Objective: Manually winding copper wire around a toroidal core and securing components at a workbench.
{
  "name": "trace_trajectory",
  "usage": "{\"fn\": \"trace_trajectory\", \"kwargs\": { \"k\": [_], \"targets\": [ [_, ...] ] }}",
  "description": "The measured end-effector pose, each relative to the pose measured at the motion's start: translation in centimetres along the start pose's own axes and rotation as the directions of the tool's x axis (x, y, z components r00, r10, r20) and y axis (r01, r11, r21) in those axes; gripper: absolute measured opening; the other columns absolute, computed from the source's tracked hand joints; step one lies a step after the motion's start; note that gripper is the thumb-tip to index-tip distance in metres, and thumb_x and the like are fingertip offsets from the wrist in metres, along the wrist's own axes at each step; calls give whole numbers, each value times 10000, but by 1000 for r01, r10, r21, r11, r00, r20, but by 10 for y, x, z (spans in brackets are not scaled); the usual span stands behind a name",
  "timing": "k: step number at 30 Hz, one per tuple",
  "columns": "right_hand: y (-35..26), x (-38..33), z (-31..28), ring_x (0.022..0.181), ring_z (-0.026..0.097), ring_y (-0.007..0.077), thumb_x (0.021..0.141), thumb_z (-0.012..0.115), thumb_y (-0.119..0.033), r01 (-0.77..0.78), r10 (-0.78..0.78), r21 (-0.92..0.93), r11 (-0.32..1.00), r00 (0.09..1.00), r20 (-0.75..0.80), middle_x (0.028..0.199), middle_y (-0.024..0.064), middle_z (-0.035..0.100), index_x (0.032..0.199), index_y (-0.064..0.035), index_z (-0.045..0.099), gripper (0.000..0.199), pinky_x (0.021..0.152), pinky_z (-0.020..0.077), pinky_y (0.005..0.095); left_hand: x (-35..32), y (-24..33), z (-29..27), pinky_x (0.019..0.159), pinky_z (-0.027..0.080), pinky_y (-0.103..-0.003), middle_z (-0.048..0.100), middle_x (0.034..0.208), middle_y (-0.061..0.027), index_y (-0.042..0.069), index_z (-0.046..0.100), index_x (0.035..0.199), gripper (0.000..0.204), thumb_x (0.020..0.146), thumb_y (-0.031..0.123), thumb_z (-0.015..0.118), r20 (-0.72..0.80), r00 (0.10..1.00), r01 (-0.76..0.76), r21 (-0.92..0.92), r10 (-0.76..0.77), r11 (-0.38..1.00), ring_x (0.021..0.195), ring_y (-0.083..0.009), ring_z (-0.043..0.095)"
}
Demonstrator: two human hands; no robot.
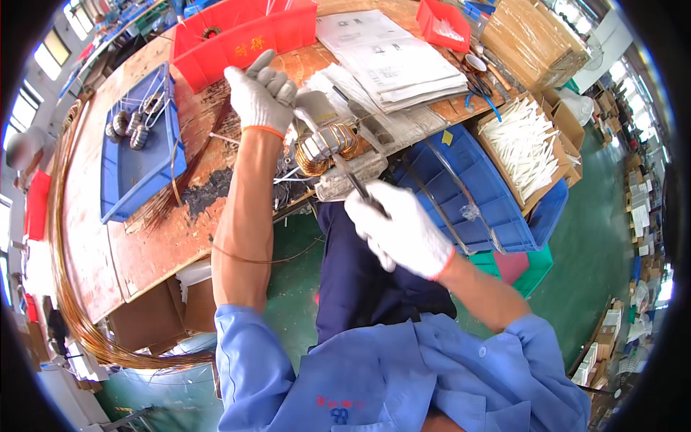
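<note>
A toroidal coil (327, 146) wound with copper wire rests against a grey block-like fixture (353, 177) at the table's front edge. My right hand (403, 227), in a white glove, is wrapped round a dark-handled tool (371, 199). Its slim metal shaft reaches up to the coil; I cannot see whether the tip touches. Beyond the coil and to its left, my left hand (263, 93), also gloved, is raised with its fingers curled in. What it grips, if anything, is hidden. A white strip (306, 117) runs between the coil and the area beside that hand.
Finished-looking coils (134, 129) lie in a blue tray (119, 205) at left. Behind stand a red bin (245, 47) and stacked papers (389, 61). To the right are scissors (479, 86), a box of white strips (529, 147) and a blue crate (446, 187). Copper wire (68, 288) hangs along the table's left edge.
</note>
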State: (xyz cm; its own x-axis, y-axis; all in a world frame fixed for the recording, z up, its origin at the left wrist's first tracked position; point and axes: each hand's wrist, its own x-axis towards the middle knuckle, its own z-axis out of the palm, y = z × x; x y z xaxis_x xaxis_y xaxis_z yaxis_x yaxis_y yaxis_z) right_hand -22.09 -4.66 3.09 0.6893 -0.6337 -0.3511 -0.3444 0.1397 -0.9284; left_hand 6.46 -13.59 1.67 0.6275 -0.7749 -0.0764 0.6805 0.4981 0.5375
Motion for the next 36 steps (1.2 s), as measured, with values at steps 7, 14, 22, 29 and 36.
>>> {"fn": "trace_trajectory", "kwargs": {
  "k": [7,14,22,29,36],
  "targets": [
    [42,-44,-16,837,713,509,1076,602,-339,155,-259,-657,737,964,-63,898,262,728,1117,-40,494,320,684,550,609,-21,49,-14,547,254,-293,254,649,44,-90,475,1414,739,1067,552,597,65,998,7,230,-23,973,579,-122,284],
    [80,-174,-13,865,746,448,1047,679,-263,110,-153,-409,906,985,-74,882,217,739,1121,-48,551,261,719,581,531,-100,201,-6,1075,481,-604,604,893,-171,-194,449,1296,970,973,693,672,-149,942,-264,218,300,940,978,-370,616],
    [100,-304,-26,705,752,355,1018,716,-260,137,-93,-437,889,988,121,794,117,736,1018,-80,617,206,596,577,431,-230,1,-52,1109,509,-443,580,1446,-223,-29,375,1611,1218,711,519,987,523,793,-467,851,313,-239,1214,-327,655],
    [84,-314,-30,480,648,231,980,729,-278,718,-226,-508,475,658,718,814,30,671,1082,-155,693,164,380,477,370,-188,15,33,648,431,-323,440,713,7,-23,640,1143,643,1148,567,385,175,903,-417,140,392,898,629,-165,408],
    [62,-208,-20,759,734,306,1033,688,-214,491,-339,-178,853,780,526,821,119,685,1003,-74,642,150,654,554,399,-97,63,65,473,211,-311,257,626,19,-77,636,1133,852,1130,664,215,107,968,-252,390,228,886,520,-128,223]
  ]
}}
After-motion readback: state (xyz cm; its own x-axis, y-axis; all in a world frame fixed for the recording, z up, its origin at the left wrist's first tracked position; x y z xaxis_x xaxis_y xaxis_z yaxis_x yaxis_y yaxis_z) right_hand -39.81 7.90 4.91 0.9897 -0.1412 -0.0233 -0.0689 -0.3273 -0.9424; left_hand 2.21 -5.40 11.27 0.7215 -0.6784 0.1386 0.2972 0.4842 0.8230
